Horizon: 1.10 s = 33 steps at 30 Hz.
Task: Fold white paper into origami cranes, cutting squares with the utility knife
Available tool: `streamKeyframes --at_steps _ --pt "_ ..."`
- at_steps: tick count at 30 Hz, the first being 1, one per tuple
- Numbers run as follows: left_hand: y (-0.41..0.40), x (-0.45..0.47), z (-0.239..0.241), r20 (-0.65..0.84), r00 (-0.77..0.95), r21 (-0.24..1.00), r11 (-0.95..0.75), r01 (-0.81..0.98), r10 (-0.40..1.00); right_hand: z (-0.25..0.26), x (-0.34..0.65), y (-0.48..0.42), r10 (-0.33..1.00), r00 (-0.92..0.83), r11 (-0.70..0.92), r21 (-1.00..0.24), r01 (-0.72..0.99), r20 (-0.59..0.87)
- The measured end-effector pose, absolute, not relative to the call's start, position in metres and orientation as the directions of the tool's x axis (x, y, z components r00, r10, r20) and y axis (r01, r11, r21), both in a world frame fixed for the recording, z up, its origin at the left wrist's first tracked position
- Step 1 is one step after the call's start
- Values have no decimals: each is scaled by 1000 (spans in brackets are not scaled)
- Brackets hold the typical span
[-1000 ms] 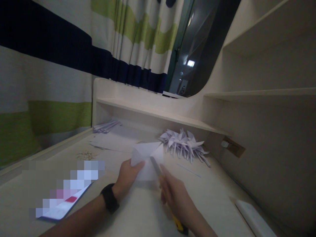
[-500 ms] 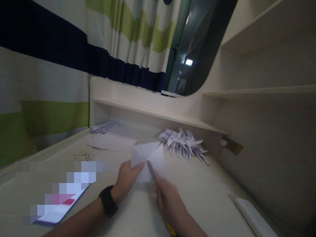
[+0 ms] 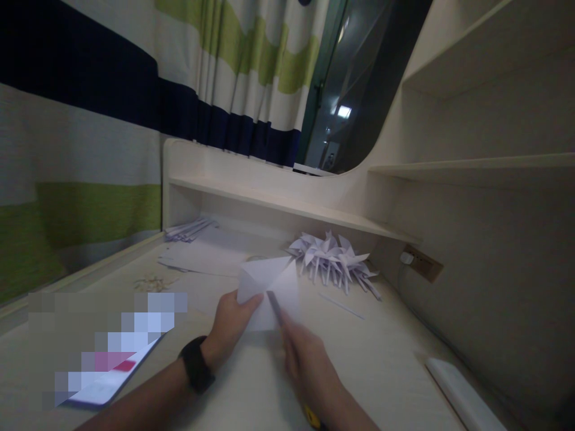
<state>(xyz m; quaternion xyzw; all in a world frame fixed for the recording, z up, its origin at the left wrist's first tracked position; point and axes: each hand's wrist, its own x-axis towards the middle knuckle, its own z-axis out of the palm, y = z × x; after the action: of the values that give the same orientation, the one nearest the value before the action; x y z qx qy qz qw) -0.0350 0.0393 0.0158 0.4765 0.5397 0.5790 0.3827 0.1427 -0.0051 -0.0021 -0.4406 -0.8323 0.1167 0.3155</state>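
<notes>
My left hand [image 3: 231,326] pinches the lower left edge of a folded white paper [image 3: 274,286] and holds it up off the desk. A black watch sits on that wrist. My right hand [image 3: 308,368] is closed round a utility knife with a yellow handle [image 3: 311,418]; its grey blade [image 3: 274,306] lies against the middle fold of the paper. Behind the paper, a heap of folded white paper shapes [image 3: 335,258] rests under the low shelf.
Flat white sheets [image 3: 202,256] and a bundle of paper strips [image 3: 188,229] lie at the back left. A blurred phone-like object [image 3: 105,371] sits at the left, a white flat object [image 3: 462,398] at the right. A wall socket [image 3: 420,261] is mounted on the right panel.
My right hand has drawn the knife back toward me along the paper's fold; the yellow handle has dropped lower in view. The left hand keeps its pinch.
</notes>
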Motion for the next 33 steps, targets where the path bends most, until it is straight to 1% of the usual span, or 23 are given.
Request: streamKeyframes --at_steps 5,8,11,15,18,21,24,27,31,33 --pt "40 -35 15 146 -261 989 -132 69 954 0 142 -5 805 -414 589 -486 646 426" --pt "42 -36 11 150 -268 987 -127 102 952 0 142 -5 812 -416 580 -490 650 409" --pt "43 -36 6 188 -254 976 -151 158 949 0 142 -6 829 -399 556 -502 663 392" --pt "44 -36 2 236 -231 956 -182 232 944 4 140 -8 850 -375 526 -578 623 370" --pt "44 -35 -1 251 -230 948 -190 257 940 8 139 -10 861 -368 506 -649 568 350" --pt "44 -35 -2 259 -215 941 -196 274 942 12 138 -12 875 -356 480 -689 543 329" --pt "43 -35 -3 270 -206 935 -205 289 941 13 137 -12 865 -363 499 -663 557 346" --pt "42 -36 -2 302 -188 915 -229 333 935 10 139 -11 843 -390 538 -577 615 370" --pt "39 -36 0 335 -142 873 -251 418 931 2 143 -11 856 -400 515 -465 720 328" --pt "38 -36 0 359 -135 852 -266 450 924 3 143 -12 860 -396 508 -463 726 323"
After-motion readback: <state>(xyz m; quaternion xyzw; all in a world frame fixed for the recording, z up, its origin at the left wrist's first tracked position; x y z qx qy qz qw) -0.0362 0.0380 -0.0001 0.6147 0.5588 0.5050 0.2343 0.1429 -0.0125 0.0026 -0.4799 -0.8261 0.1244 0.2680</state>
